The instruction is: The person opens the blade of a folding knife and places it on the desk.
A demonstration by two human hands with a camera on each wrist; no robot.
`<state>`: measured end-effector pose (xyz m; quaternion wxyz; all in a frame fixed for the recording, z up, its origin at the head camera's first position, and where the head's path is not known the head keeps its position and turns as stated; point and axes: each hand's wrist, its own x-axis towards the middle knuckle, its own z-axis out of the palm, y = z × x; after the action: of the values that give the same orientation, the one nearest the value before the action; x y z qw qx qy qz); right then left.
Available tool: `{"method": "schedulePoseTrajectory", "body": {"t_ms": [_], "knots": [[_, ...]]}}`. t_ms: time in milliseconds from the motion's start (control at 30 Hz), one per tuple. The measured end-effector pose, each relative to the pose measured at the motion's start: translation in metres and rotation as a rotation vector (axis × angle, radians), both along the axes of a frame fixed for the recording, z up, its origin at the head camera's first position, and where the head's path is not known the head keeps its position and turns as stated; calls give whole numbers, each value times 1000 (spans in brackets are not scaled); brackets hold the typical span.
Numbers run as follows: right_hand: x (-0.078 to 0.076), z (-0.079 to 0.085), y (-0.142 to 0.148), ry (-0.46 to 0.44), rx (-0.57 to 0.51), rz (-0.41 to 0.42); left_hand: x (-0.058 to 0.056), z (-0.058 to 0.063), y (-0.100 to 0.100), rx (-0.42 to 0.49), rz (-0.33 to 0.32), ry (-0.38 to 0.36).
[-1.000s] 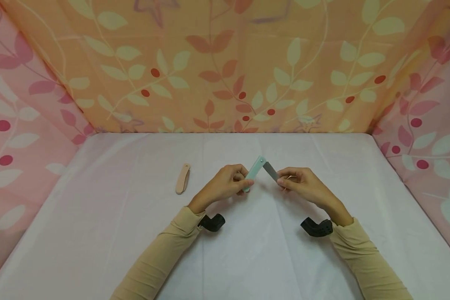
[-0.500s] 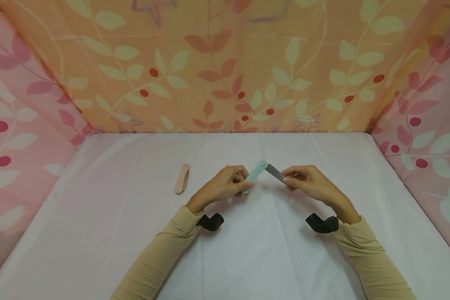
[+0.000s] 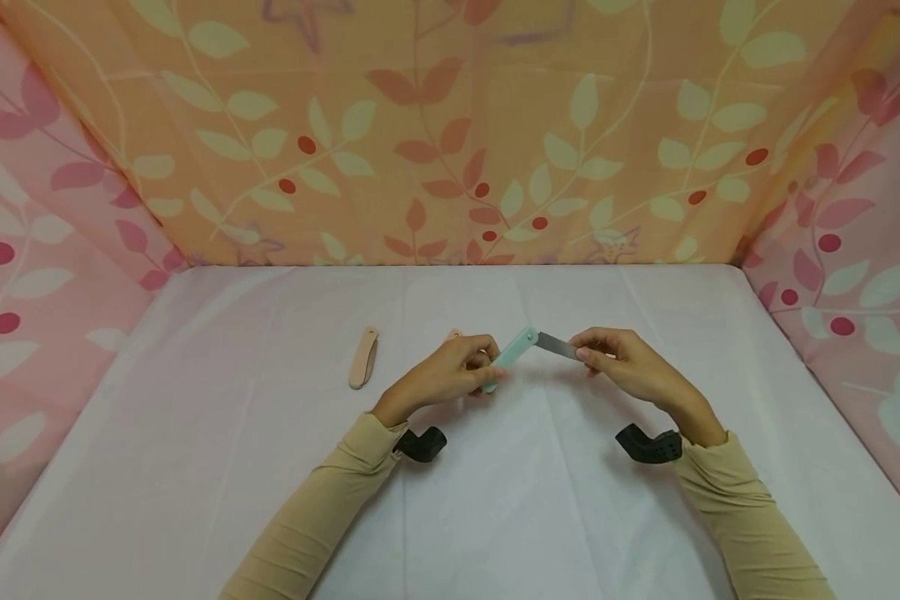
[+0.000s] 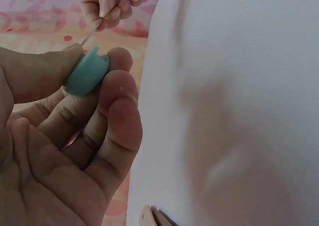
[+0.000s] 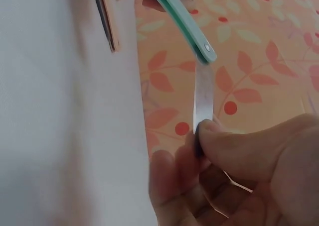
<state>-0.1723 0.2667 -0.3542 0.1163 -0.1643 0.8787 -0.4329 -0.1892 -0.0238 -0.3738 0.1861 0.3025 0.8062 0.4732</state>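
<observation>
A folding knife [image 3: 516,348] with a mint-green handle is held above the table between both hands. My left hand [image 3: 450,367] pinches the end of the handle between thumb and fingers. My right hand [image 3: 630,362] pinches the metal blade [image 5: 203,91] near its far end, thumb on top. Handle and blade meet at the pivot in a wide angle, the blade swung well out. In the left wrist view the handle's rounded butt [image 4: 88,74] shows between thumb and fingertips. The blade's tip is hidden by the right fingers.
One peach folding knife [image 3: 363,358], folded, lies on the white table to the left of the left hand. A second peach piece [image 3: 454,333] shows partly behind that hand. Black wrist mounts [image 3: 422,444] sit below both wrists. Patterned cloth walls stand at the back and sides.
My right hand has moved right and slightly up with the blade, widening the angle at the pivot. The handle has tilted lower to the right. My left hand has barely moved.
</observation>
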Motion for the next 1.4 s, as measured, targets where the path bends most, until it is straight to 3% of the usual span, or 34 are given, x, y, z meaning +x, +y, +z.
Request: {"method": "schedulePoseTrajectory", "body": {"t_ms": [433,1000,1400], "knots": [[-1,-2,4,136,13,-75,0,-2,-1,11,-52,-35],[-2,-1,7,146,-27,-67,0,-2,0,-46,-160,-66],[-7,-7,8,124,-9,-101,1,-5,3,-64,-102,-48]]}}
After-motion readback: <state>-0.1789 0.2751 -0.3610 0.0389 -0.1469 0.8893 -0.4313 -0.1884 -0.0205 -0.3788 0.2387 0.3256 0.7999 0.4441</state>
